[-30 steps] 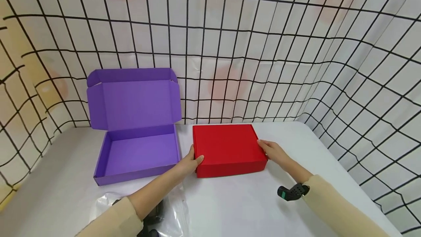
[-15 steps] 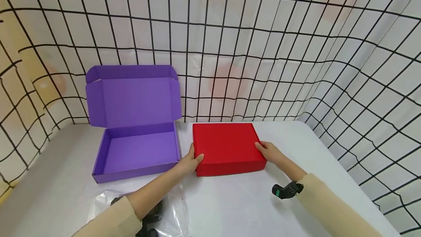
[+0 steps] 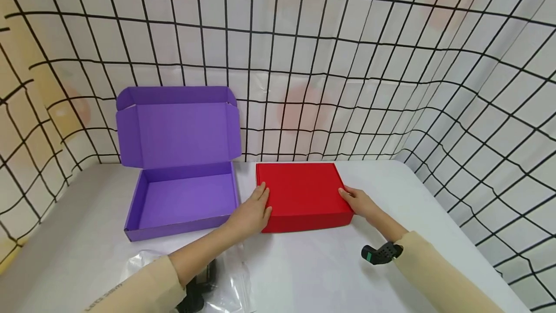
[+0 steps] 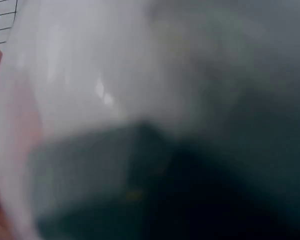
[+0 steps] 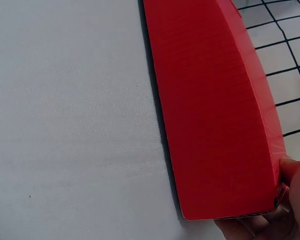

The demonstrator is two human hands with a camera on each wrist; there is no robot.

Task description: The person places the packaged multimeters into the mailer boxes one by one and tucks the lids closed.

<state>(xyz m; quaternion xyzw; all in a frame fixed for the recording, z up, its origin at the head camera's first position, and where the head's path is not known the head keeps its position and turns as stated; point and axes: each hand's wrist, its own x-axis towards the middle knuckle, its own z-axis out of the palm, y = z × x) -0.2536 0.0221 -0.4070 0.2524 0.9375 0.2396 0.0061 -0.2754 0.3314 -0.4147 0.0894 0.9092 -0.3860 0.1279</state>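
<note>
A closed red cardboard box [image 3: 301, 190] sits on the white table in the head view. At its left edge, my left hand [image 3: 248, 214] rests with fairly straight fingers on top and the thumb near the front corner. My right hand [image 3: 358, 202] grips the right side, thumb on the lid; in the right wrist view, its fingers [image 5: 260, 227] curl around the corner of the box. To the left stands an open purple box [image 3: 191, 202], its lid [image 3: 184, 134] raised and nothing inside. The left wrist view is mostly covered by blurred clear plastic [image 4: 80, 75].
A clear plastic bag [image 3: 234, 279] with dark items [image 3: 195, 291] lies under my left forearm at the front. Black wire grid [image 3: 304, 105] encloses the back and both sides of the white table [image 3: 312, 269]. A black strap [image 3: 380, 253] hangs at my right wrist.
My left hand has shifted its fingers from the red box's left side up onto its top. The right hand stays at the right side, and both boxes hold their places.
</note>
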